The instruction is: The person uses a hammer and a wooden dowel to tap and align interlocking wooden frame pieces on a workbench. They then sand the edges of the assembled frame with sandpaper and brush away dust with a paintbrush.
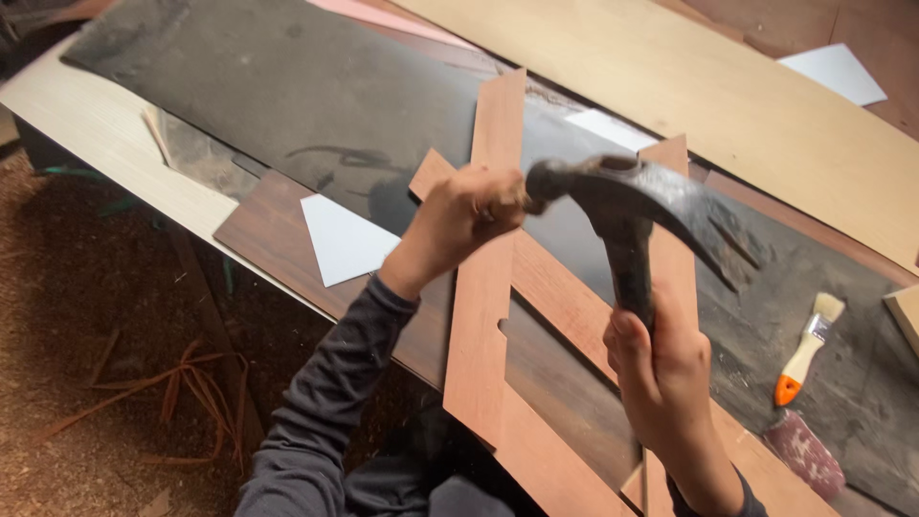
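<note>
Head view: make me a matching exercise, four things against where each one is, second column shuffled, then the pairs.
Things:
1. claw hammer
2. paintbrush
3. white paper triangle
4. left hand

Places:
A. lying on the dark wood panel, left of the strips
B. pinching at the crossing of the reddish wooden strips
C. held by its handle in the right hand, head raised
D. lying on the dark mat at the right, orange handle end nearest the camera

Pairs: 1-C, 2-D, 3-A, 4-B
</note>
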